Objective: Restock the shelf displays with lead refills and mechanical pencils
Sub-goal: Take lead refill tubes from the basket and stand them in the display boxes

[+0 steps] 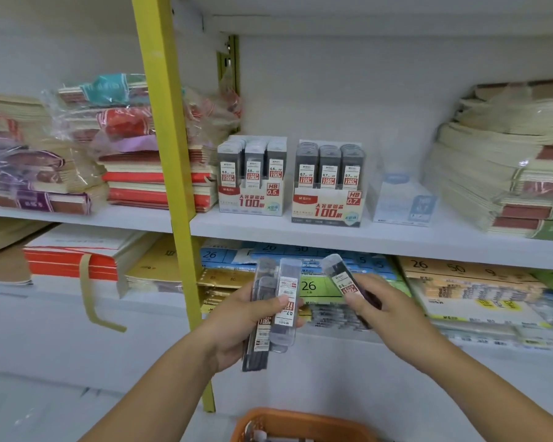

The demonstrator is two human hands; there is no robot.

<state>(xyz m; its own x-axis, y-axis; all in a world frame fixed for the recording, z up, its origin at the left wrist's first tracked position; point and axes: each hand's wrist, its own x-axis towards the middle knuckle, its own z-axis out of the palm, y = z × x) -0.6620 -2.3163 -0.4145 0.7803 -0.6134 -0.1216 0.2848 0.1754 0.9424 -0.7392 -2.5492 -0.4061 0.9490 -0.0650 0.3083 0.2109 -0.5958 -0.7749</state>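
My left hand (237, 327) grips a bundle of lead refill cases (273, 311), clear boxes with dark leads; one label reads 0.7. My right hand (387, 317) holds a single lead refill case (345, 279) marked 0.5, tilted up to the left. Both are in front of the lower shelf. On the shelf above stand two display boxes: the HB 0.5 display (253, 199) on the left and the HB 0.7 display (328, 208) beside it, each filled with upright refill cases. A pale blue and white display box (403, 202) stands to their right and looks empty.
A yellow upright post (170, 154) runs down left of the displays. Stacks of wrapped notebooks (505, 173) fill the shelf's right end, more notebook stacks (77, 148) the left. Paper pads (460, 288) lie on the lower shelf. An orange basket (300, 422) sits at the bottom edge.
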